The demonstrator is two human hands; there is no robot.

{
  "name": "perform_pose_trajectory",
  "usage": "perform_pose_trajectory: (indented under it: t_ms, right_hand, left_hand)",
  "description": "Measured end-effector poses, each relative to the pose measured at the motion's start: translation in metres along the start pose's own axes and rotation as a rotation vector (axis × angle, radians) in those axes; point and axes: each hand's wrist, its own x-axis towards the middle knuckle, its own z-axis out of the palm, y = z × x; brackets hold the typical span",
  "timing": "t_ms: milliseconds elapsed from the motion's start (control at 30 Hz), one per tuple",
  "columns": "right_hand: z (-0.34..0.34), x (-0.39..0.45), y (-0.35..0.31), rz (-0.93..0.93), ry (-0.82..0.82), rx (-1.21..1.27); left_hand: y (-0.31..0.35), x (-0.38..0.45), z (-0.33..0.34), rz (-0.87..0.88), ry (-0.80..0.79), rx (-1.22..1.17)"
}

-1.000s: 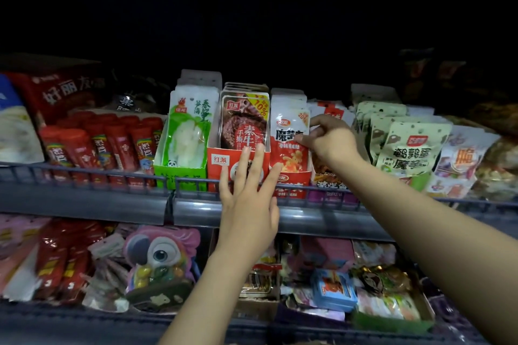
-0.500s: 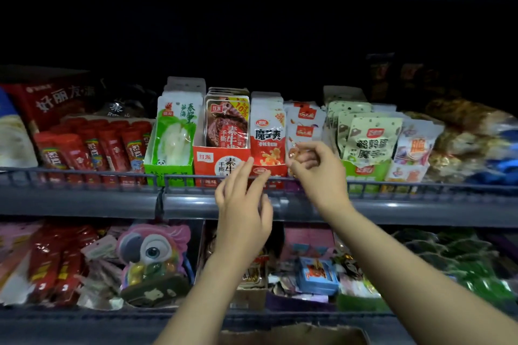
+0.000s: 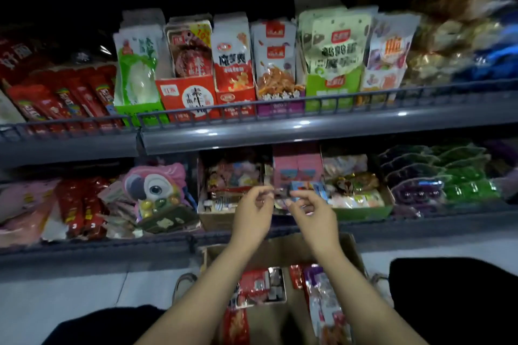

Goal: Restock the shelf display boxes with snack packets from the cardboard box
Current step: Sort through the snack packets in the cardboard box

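Dim shop aisle, two grey metal shelves (image 3: 280,131) against a black background, pale floor below. Landmark: open brown cardboard box (image 3: 283,252) on the floor at bottom centre.

Inside the cardboard box: loose snack packets, among them a red and silver foil packet (image 3: 259,288) near the middle and a purple-topped clear packet (image 3: 322,297) toward the box's right wall.

Directly above the box, both bare hands hang in front of the lower shelf. Left hand (image 3: 252,213): fingers loosely curled, nothing seen in it. Right hand (image 3: 314,213): fingers loosely curled likewise, thumb and forefinger near each other, nothing visibly held. The two hands are near each other, not touching.

Behind the hands, above the box: lower-shelf trays with mixed small sweets, blurred. Up and left of the box: pink parrot-shaped candy pack (image 3: 157,190).

Further above the box, upper shelf, a row of display boxes filled with upright packets: green display box (image 3: 140,112) with white-and-green packets, red display box (image 3: 187,98), narrow red display box (image 3: 235,98) with white-and-red packets, purple display box (image 3: 280,108), light-green display box (image 3: 332,89).

Far up-left of the box: red stick packs (image 3: 70,101).
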Motion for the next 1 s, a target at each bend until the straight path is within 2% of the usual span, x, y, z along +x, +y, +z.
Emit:
perform_pose_trajectory:
  t_ms: [167,400,567,667,767,933,1000]
  right_hand:
    - [0.017,-0.023,0.078,0.208,-0.051,-0.042]
    - [0.044,-0.055,0.169,0.477,-0.119,-0.046]
    - [0.064,-0.071,0.210,0.618,-0.105,-0.033]
    - [0.077,-0.076,0.231,0.693,-0.182,-0.046]
    - [0.090,-0.075,0.249,0.729,-0.255,-0.065]
    - [0.107,-0.053,0.269,0.814,-0.443,-0.056]
    - [0.111,-0.044,0.274,0.852,-0.467,-0.070]
  left_hand:
    - [-0.073,-0.016,0.032,-0.321,0.006,-0.057]
    - [-0.172,-0.046,0.063,-0.645,0.032,-0.061]
    - [-0.224,-0.052,0.068,-0.734,-0.001,0.042]
    - [-0.255,-0.052,0.071,-0.764,-0.023,0.065]
    - [-0.287,-0.053,0.074,-0.790,-0.119,0.155]
    - [-0.297,-0.038,0.071,-0.775,-0.245,0.237]
    - [-0.303,-0.031,0.072,-0.787,-0.297,0.310]
